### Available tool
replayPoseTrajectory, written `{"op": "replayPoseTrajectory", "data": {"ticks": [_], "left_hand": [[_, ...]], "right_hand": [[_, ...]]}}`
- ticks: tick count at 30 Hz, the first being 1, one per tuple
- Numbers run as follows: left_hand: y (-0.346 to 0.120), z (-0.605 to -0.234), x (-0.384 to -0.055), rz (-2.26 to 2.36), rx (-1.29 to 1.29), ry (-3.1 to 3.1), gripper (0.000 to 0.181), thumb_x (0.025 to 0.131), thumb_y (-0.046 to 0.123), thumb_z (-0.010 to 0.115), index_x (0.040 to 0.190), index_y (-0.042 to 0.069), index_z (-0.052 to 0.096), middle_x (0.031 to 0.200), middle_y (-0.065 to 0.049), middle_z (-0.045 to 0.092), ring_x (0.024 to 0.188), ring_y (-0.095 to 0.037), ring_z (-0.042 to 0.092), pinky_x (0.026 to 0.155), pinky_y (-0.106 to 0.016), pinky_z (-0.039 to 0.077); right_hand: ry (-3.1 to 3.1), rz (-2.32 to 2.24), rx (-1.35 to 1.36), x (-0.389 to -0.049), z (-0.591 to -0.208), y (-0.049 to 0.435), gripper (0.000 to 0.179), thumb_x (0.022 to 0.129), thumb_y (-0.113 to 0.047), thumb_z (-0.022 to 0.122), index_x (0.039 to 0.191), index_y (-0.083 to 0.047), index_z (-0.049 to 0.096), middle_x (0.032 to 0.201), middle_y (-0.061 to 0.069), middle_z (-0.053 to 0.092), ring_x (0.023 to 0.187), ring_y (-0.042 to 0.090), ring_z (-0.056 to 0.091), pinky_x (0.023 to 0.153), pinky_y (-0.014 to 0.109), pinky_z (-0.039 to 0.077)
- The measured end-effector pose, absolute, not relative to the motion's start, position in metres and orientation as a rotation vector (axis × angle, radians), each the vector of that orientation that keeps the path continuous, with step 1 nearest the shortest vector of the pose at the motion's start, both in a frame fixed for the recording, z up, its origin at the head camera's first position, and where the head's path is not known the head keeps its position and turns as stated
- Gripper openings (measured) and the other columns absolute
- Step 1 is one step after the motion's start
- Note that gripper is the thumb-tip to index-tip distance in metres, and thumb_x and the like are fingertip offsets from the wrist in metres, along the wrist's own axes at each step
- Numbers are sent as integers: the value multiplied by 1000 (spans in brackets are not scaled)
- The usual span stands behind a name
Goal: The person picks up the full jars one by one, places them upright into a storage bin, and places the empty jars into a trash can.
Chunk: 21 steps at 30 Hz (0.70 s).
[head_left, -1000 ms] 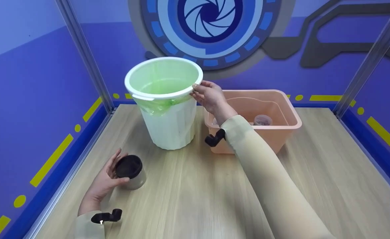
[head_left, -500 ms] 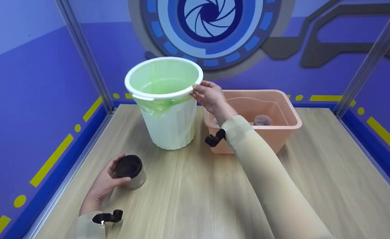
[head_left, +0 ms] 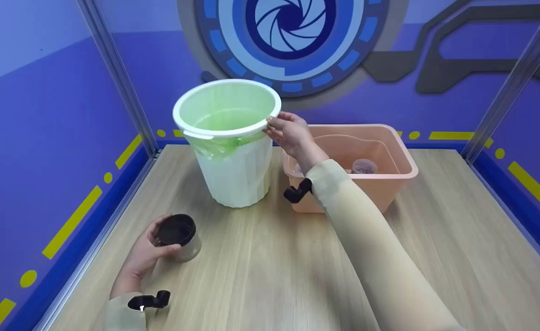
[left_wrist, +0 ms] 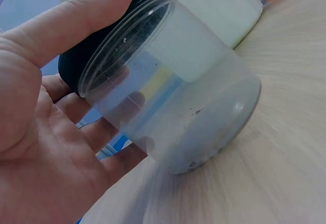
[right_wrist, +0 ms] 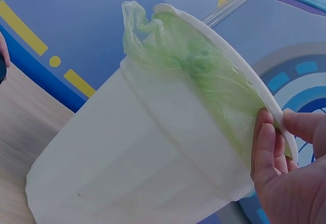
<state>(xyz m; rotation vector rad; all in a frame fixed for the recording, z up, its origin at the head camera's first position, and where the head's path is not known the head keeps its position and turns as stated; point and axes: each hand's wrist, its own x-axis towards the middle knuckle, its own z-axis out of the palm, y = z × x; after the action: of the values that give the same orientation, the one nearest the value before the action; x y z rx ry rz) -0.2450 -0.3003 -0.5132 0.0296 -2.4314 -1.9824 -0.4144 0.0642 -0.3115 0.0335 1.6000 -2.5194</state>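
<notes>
A clear plastic jar with a black lid is in my left hand, at the front left of the table. In the left wrist view, the thumb lies on the lid and the fingers curl round the far side of the clear jar wall. My right hand pinches the rim of a white trash can that stands upright. A thin green bag lines the can and bunches below the rim in the right wrist view, with the fingers under that rim.
Right of the trash can stands a peach-coloured plastic bin, partly behind my right forearm. It holds a small clear round container. Blue printed walls bound the wooden table at the back and both sides.
My left fingers have drawn in from spread to wrapped round the jar. The jar's lid has shifted very slightly left. My right hand and the trash can have stayed put.
</notes>
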Motion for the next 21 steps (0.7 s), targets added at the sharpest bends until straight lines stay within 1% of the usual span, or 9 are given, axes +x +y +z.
{"op": "replayPoseTrajectory", "data": {"ticks": [3,6,7,9,12,15,18,21], "left_hand": [[-300,-508,-245,-1965,58,-2432,92,80,-1,84,157,12,35,159,-5,42,131,1,41,125,-36,29],[-299,-500,-245,-1921,57,-2431,89,80,-1,84,156,12,38,147,9,51,125,8,46,113,-18,35],[-298,-496,-246,-1909,47,-2427,88,80,-1,83,156,11,39,143,14,53,124,10,47,108,-13,37],[-297,-487,-248,-1892,18,-2409,87,80,-3,83,155,9,40,136,21,55,122,9,50,103,-8,39],[-294,-468,-251,-1891,-14,-2400,86,82,-1,82,156,9,39,131,25,56,122,6,51,100,-8,41],[-291,-446,-251,-1900,-34,-2402,85,85,3,81,157,12,37,130,25,55,122,2,52,99,-10,45],[-284,-422,-251,-1925,-70,-2361,83,86,1,80,156,12,38,133,19,55,125,-5,51,100,-13,47],[-275,-393,-252,-1955,-121,-2277,82,85,-2,79,155,12,40,138,10,54,129,-13,49,101,-17,49]], "right_hand": [[1594,-2522,35,-414,-312,64,44,98,-2,66,139,-1,50,105,10,63,78,15,70,71,17,61],[1579,-2528,33,-414,-311,64,42,98,-1,65,138,-1,51,105,10,63,77,15,70,71,17,61],[1575,-2530,33,-414,-311,64,42,98,-1,65,138,-1,51,105,10,63,77,15,70,71,17,61],[1583,-2529,25,-414,-311,65,41,99,-1,65,137,-1,51,105,10,63,77,14,70,71,17,61],[1588,-2536,21,-415,-311,65,41,98,-1,65,137,-1,52,106,10,63,78,14,70,70,17,61],[1598,-2534,18,-415,-312,65,41,98,-2,66,137,0,52,106,10,63,79,15,70,71,17,61],[1599,-2530,25,-415,-312,65,42,98,-2,66,138,0,53,106,10,64,79,15,70,71,18,61],[1609,-2523,27,-414,-312,65,42,98,-2,66,138,-1,53,107,10,64,80,15,70,72,18,62]]}}
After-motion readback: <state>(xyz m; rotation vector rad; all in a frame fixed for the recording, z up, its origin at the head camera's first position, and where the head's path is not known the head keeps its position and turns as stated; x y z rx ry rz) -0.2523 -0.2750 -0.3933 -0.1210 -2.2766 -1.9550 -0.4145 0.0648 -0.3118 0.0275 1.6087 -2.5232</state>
